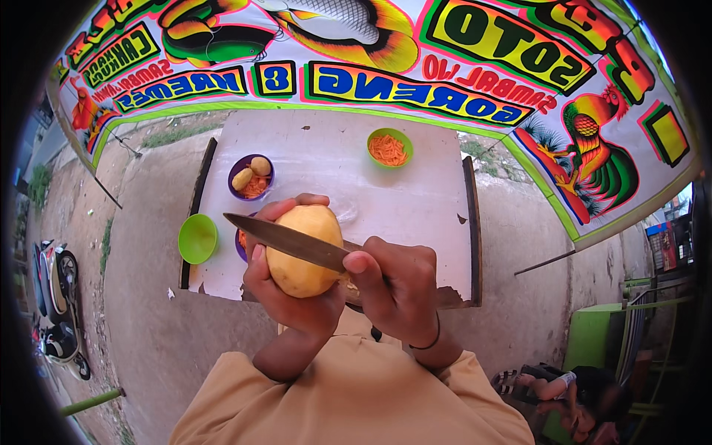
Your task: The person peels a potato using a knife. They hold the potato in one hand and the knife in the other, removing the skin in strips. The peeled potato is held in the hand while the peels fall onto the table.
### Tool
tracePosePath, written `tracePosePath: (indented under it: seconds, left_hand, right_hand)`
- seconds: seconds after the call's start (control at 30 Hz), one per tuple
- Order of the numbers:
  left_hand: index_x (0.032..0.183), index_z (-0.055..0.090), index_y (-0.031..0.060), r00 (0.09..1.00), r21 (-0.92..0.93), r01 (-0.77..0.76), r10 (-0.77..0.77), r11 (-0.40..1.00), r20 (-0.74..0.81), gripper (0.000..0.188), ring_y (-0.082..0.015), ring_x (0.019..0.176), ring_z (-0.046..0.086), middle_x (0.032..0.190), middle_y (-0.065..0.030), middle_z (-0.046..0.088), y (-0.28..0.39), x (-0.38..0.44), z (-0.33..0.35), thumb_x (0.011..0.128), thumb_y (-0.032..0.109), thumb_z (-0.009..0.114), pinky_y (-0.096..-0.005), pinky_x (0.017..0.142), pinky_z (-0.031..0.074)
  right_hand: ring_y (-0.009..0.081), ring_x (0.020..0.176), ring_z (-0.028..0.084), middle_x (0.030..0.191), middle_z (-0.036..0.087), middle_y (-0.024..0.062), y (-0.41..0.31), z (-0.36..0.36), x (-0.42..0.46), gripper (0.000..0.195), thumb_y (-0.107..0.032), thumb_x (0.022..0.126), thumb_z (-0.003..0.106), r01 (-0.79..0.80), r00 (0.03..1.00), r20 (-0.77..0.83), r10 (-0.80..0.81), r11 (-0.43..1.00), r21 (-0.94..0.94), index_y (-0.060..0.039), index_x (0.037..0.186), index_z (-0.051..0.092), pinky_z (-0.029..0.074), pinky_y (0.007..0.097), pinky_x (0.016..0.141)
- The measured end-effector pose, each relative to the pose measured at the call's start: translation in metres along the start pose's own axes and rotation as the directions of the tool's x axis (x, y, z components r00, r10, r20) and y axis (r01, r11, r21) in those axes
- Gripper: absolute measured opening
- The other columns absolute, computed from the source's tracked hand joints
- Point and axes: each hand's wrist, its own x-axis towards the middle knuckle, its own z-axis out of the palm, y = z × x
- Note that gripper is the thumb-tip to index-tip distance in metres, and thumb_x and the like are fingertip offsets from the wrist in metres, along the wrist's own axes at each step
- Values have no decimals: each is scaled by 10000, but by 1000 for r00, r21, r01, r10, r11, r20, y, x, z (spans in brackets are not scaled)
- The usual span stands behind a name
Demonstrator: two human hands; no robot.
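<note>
A large peeled potato point(303, 281) is held up close to the camera in my left hand point(297, 322), with the fingers wrapped around its left side and underside. My right hand point(397, 289) grips a kitchen knife, its thumb pressed near the base of the blade. The dark blade point(289, 240) lies across the face of the potato, tip pointing left. The knife's handle is hidden in my fist. Behind my hands, part of a wooden board point(351, 292) shows at the table's near edge. A purple bowl point(241, 253) with orange shreds is mostly covered by my left hand.
On the white table point(311, 150) stand a purple bowl point(232, 190) with potatoes and orange shreds, a green bowl point(409, 157) of carrot strips and another green bowl point(194, 239). A printed banner point(356, 94) hangs beyond. A person point(578, 389) sits at lower right; a motorbike point(58, 300) stands left.
</note>
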Motion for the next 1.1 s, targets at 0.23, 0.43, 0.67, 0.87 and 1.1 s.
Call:
tracePosePath:
  seconds: [0.23,0.43,0.67,0.87,1.1]
  left_hand:
    - [1093,448,-48,992,98,-113,107,989,61,469,-277,921,542,996,-241,564,-4,1,0,879,283,194,-331,794,452]
    - [1089,448,-48,988,132,-142,132,981,84,465,-275,921,542,995,-240,563,-6,2,-1,880,287,202,-332,794,451]
    - [1085,449,-48,982,167,-177,161,970,103,461,-273,920,541,995,-239,563,-8,4,1,881,290,211,-334,794,450]
    - [1082,449,-47,978,175,-194,176,965,113,458,-271,920,541,994,-237,563,-11,7,2,881,294,219,-335,794,449]
    - [1078,449,-47,975,201,-210,190,957,117,454,-269,919,541,994,-236,562,-13,9,5,882,298,228,-337,794,449]
  right_hand:
    - [219,419,476,538,491,87,0,-10,3,351,-254,920,558,-28,999,25,28,1000,-1,-29,651,533,375,306,410]
    - [209,397,445,506,458,74,0,-11,6,376,-257,918,560,6,1000,17,-5,999,-36,-31,623,505,342,299,395]
    - [216,410,515,528,537,81,3,-15,13,350,-251,914,570,-14,999,36,15,1000,-8,-31,643,541,378,295,396]
    - [213,405,528,511,546,76,4,-17,14,354,-254,915,570,-22,999,33,22,1000,-5,-32,640,540,381,287,395]
    - [194,393,463,488,484,69,7,-17,17,389,-265,928,547,-69,997,49,66,996,55,-26,624,499,353,286,394]
